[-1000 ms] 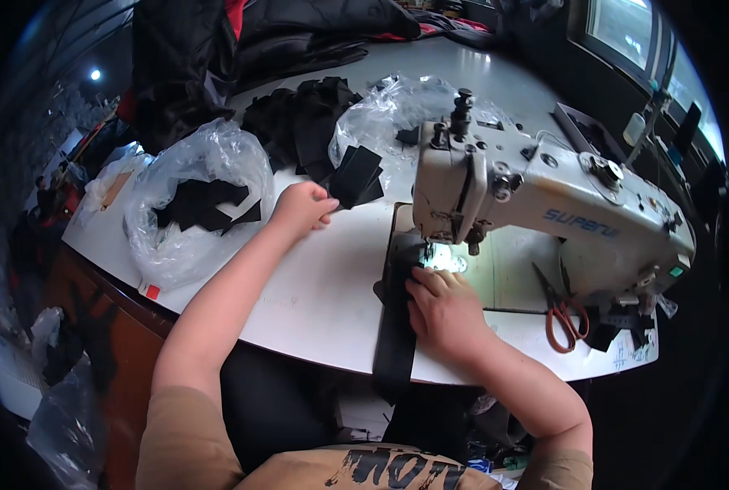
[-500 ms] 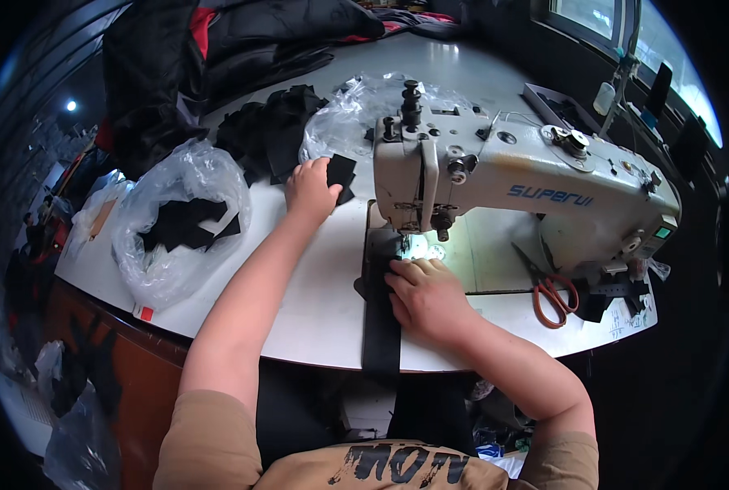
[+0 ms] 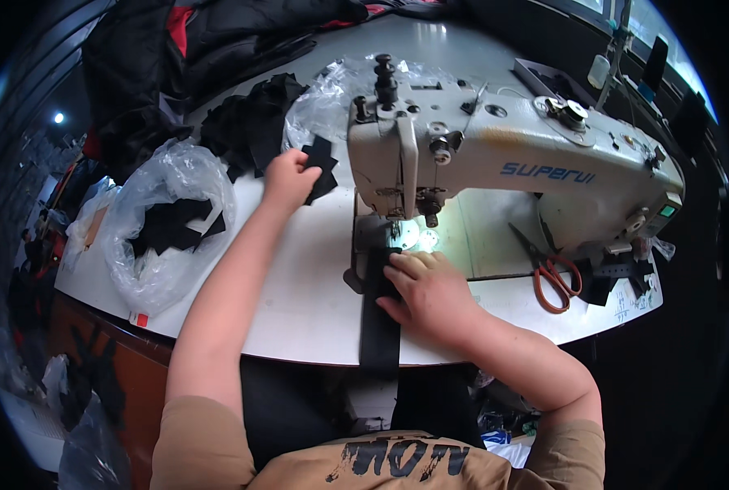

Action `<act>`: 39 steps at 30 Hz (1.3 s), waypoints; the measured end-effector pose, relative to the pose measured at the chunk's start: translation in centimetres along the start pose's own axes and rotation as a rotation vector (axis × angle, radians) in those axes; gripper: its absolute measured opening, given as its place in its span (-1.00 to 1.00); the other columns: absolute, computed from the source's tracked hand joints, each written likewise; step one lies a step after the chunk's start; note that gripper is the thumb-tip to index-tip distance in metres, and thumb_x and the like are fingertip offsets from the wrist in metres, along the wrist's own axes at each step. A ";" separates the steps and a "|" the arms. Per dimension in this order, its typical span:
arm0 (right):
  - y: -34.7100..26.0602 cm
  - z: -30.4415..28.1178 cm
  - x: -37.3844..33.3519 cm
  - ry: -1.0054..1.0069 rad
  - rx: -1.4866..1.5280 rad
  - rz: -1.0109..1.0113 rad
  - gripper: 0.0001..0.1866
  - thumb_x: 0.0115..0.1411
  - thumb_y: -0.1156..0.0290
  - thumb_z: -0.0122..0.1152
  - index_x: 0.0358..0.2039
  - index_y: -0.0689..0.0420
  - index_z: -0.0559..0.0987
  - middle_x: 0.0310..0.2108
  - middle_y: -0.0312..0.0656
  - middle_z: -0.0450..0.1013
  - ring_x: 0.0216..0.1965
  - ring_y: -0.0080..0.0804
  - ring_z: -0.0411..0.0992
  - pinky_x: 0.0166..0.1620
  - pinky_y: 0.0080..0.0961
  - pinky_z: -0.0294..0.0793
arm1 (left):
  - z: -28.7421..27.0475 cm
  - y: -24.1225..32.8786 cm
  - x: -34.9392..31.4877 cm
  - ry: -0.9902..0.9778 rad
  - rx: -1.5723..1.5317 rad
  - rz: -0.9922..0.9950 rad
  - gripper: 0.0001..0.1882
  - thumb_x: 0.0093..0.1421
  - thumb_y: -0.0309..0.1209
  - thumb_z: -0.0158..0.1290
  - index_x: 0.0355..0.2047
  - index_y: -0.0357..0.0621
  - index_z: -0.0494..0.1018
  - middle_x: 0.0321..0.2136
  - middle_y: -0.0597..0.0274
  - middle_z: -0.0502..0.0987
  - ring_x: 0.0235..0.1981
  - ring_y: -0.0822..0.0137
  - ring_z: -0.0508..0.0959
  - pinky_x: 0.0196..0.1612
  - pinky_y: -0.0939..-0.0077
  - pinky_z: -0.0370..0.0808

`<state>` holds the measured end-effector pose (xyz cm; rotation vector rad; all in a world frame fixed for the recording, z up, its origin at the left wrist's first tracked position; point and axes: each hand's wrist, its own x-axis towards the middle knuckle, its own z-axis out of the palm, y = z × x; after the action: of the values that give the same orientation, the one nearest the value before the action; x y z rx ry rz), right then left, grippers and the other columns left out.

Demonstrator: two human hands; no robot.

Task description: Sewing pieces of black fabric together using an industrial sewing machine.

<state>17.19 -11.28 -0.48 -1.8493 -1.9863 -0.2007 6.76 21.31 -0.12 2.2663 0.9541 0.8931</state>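
Black fabric in a long strip (image 3: 379, 327) runs from close before the needle of the pale sewing machine (image 3: 495, 155) toward the person and over the near edge of the white desk (image 3: 291, 302). On it lies the right hand (image 3: 434, 298), its grip unclosed: the fingertips rest on the cloth near the lit needle area, with the thumb apart from them, lower down. Out to the left, the left hand (image 3: 287, 178) touches the edge of a small stack of black pieces (image 3: 322, 167), thumb and fingers bent close together (I cannot tell whether that grip pinches a piece). Behind sits a dark heap of similar cloth (image 3: 246, 122). Left of the left forearm, a clear plastic bag (image 3: 127, 261) gapes around more black pieces; orange-handled scissors (image 3: 554, 286) lie at the right.
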 end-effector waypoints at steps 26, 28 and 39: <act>0.4 0.4 -0.6 0.023 0.004 0.032 -0.58 0.21 0.13 0.26 -0.09 0.22 0.66 0.04 -0.07 0.52 0.13 -0.17 0.45 0.09 -0.30 0.41 | 0.2 8.1 -12.5 -0.433 0.186 0.731 -0.68 0.01 -0.46 0.29 -0.18 -0.14 0.57 -0.15 0.23 0.56 -0.13 0.12 0.56 -0.07 0.22 0.57; 0.0 0.9 -1.2 0.077 -0.103 -0.078 -0.67 0.16 0.21 0.36 -0.15 0.16 0.70 0.01 -0.09 0.58 0.03 -0.18 0.55 -0.02 -0.32 0.51 | 0.2 8.0 -12.7 -0.436 0.146 0.723 -0.62 -0.07 -0.51 0.29 -0.16 -0.14 0.58 -0.13 0.25 0.57 -0.16 0.11 0.57 -0.09 0.22 0.57; -0.4 0.6 -1.1 0.037 -0.128 -0.097 -0.78 0.14 0.27 0.36 -0.29 0.15 0.68 0.00 -0.01 0.54 0.02 -0.16 0.54 -0.15 -0.36 0.47 | 1.0 8.6 -14.4 -0.353 0.239 0.844 -0.50 -0.22 -0.60 0.24 -0.14 -0.26 0.60 -0.06 0.10 0.60 -0.13 0.05 0.62 -0.06 0.20 0.60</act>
<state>16.72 -12.13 -1.44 -1.8136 -2.0828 -0.3963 3.41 4.83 -0.33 2.9461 -0.0990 0.6553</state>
